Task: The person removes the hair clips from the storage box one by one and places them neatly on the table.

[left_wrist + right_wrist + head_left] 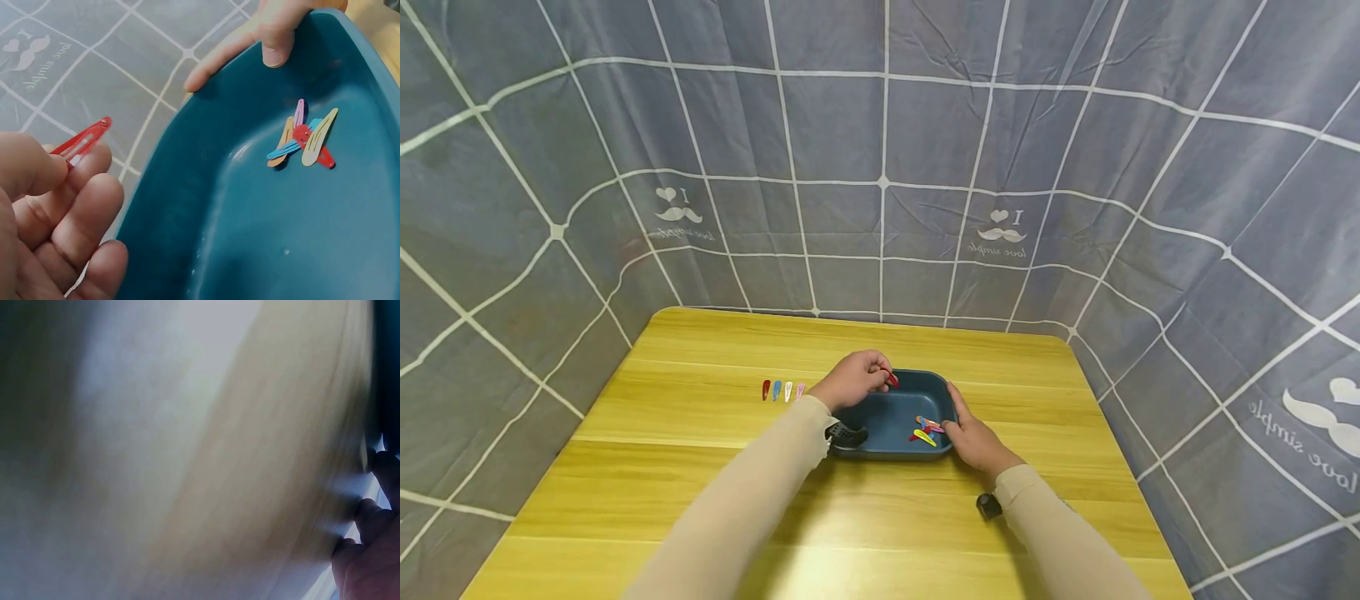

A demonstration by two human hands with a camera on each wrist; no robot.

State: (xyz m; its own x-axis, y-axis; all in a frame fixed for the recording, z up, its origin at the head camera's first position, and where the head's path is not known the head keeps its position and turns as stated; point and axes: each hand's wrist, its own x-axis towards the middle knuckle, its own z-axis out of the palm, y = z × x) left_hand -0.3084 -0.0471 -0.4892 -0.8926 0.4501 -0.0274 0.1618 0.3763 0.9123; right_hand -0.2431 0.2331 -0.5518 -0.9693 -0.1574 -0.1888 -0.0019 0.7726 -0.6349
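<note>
Left hand (852, 380) pinching red teardrop hair clip (84, 139), right hand (976, 438) gripping blue plastic bin (880, 417). Four multicoloured clips (787, 391) lying aligned outside; mixed-colour clip pile (307, 142) apparently waiting inside.

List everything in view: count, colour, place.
Basin: one, dark teal, on table
Held hair clip: one, red, in left hand
Piled hair clips: at least five, yellow, red, blue, orange, pink, in basin
Row of hair clips: four, red, blue, white, pink, on table
Table: one, yellow, under basin
Curtain: count unclear, grey with white lines, around table
Wrist devices: two, black, one per wrist
Sleeves: two, beige, on arms
Left hand: one, bare, above basin
Right hand: one, bare, gripping basin's right rim
</note>
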